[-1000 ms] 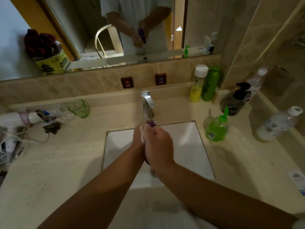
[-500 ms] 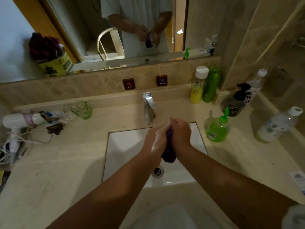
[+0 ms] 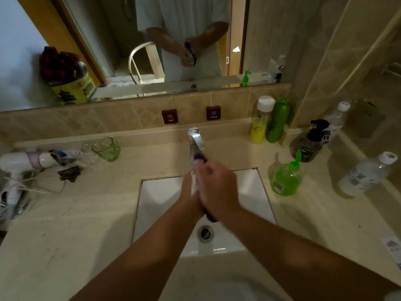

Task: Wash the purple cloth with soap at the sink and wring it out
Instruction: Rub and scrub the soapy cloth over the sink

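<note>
Both my hands are pressed together over the white sink [image 3: 160, 192], just below the chrome tap [image 3: 196, 140]. The purple cloth [image 3: 199, 157] is squeezed between my palms; only its top end near the tap and a dark bit under my right wrist show. My left hand [image 3: 188, 192] lies behind my right hand [image 3: 217, 187], which covers most of the cloth. White foam shows between the fingers. The drain [image 3: 205, 233] lies open below my wrists.
A green soap pump bottle [image 3: 286, 179] stands right of the sink, with a dark pump bottle [image 3: 310, 144], yellow and green bottles [image 3: 269, 120] and clear water bottles [image 3: 366, 174] beyond. On the left counter lie a green glass [image 3: 107, 148] and a white hair dryer [image 3: 23, 164] with cord.
My hands rubbed the cloth: they slid down and right over the basin half a second ago, and have now come back up under the tap, with my right hand on top.
</note>
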